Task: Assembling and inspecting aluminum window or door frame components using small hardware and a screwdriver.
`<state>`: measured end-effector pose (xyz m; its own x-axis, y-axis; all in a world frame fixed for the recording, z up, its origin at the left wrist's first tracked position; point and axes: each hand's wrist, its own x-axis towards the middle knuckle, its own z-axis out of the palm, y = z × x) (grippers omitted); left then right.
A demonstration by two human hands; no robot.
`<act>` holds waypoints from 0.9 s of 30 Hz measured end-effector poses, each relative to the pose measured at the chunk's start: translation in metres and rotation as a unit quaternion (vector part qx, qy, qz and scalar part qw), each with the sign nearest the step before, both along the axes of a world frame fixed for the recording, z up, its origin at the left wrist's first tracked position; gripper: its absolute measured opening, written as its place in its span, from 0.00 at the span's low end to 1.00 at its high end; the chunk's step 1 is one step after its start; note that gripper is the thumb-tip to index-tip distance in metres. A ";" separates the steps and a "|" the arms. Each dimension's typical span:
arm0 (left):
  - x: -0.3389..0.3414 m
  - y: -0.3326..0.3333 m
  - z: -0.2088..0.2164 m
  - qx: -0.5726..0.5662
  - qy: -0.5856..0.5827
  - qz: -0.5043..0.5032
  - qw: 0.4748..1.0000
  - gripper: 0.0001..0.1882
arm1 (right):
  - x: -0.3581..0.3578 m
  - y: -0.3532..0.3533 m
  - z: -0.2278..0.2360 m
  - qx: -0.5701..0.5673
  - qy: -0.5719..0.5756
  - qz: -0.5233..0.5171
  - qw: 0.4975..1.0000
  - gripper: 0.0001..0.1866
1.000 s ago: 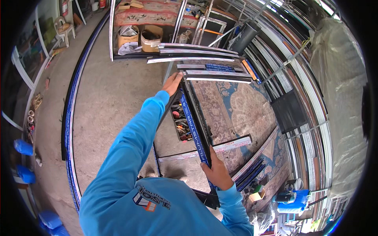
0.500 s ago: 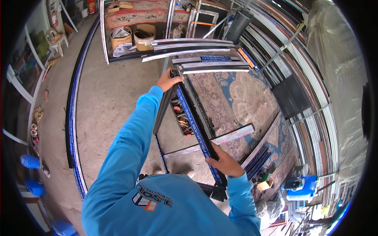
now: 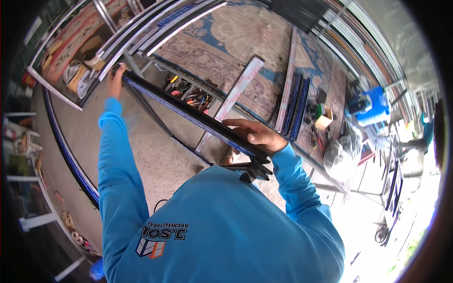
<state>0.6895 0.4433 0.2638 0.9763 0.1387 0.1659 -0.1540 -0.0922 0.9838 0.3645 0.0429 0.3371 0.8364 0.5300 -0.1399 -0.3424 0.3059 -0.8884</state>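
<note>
A black aluminium frame [image 3: 188, 109] with blue film along its side slants across in front of my body. My left hand [image 3: 116, 84] is closed around its far left corner. Near the other end, my right hand [image 3: 264, 136] grips the same frame bar, thumb on the near side and fingers over the top; part of the fingers is hidden. Another dark bar [image 3: 153, 113] of the frame runs from the left corner down toward my waist. Close to my body, black corner ends [image 3: 257, 170] of the frame jut out below my right hand.
Beyond the frame, a patterned carpet [image 3: 245, 33] covers a worktable. A white-filmed bar [image 3: 240, 87] and several blue-filmed profiles [image 3: 297, 106] lie there. Hand tools fill a tray [image 3: 188, 94] under the table edge. Long profiles [image 3: 163, 23] stick out at upper left; a blue container [image 3: 373, 106] stands right.
The view has turned to the right. The frame has swung from nearly upright in view to a flatter slant, its far end now further left. Both hands stay on it.
</note>
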 end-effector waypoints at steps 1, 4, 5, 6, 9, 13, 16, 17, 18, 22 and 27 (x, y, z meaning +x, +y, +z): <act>0.002 0.000 0.001 -0.011 0.030 -0.018 0.999 0.29 | -0.007 0.000 -0.002 0.004 0.002 -0.015 1.000 0.55; -0.001 -0.011 0.010 0.000 0.077 -0.027 0.997 0.34 | -0.022 -0.003 -0.008 0.068 -0.052 -0.035 0.996 0.56; -0.003 -0.019 0.013 0.004 0.076 -0.035 0.996 0.34 | -0.027 -0.004 -0.008 0.070 -0.054 -0.043 0.995 0.56; -0.005 -0.020 0.015 0.001 0.071 -0.034 0.997 0.33 | -0.032 -0.004 -0.006 0.066 -0.032 -0.038 0.997 0.53; -0.010 -0.020 0.018 0.000 0.059 -0.030 0.998 0.31 | -0.036 0.001 0.001 0.058 -0.014 -0.053 0.997 0.49; -0.012 -0.020 0.020 -0.012 0.054 -0.051 0.997 0.30 | -0.039 0.004 0.015 0.075 0.035 -0.069 0.994 0.46; -0.011 -0.019 0.022 -0.007 0.069 -0.040 0.997 0.33 | -0.038 0.012 0.022 0.068 0.014 -0.053 0.996 0.44; -0.010 -0.017 0.022 0.029 0.041 -0.022 0.998 0.35 | -0.038 0.012 0.025 0.069 0.014 -0.054 0.996 0.44; -0.012 -0.020 0.024 0.065 0.013 -0.006 0.998 0.37 | -0.038 0.012 0.029 0.059 0.013 -0.048 0.997 0.44; -0.052 -0.038 0.056 0.127 -0.208 0.089 0.966 0.30 | -0.038 0.011 0.030 0.033 0.020 -0.046 0.998 0.45; -0.183 -0.131 0.147 0.202 -0.343 -0.324 0.858 0.32 | -0.039 0.010 0.030 0.023 0.013 -0.043 0.999 0.44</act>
<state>0.5062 0.3119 0.4107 0.4798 -0.6010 0.6393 -0.8317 -0.0795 0.5495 0.3255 0.0530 0.3667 0.8753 0.4628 -0.1403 -0.3366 0.3748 -0.8638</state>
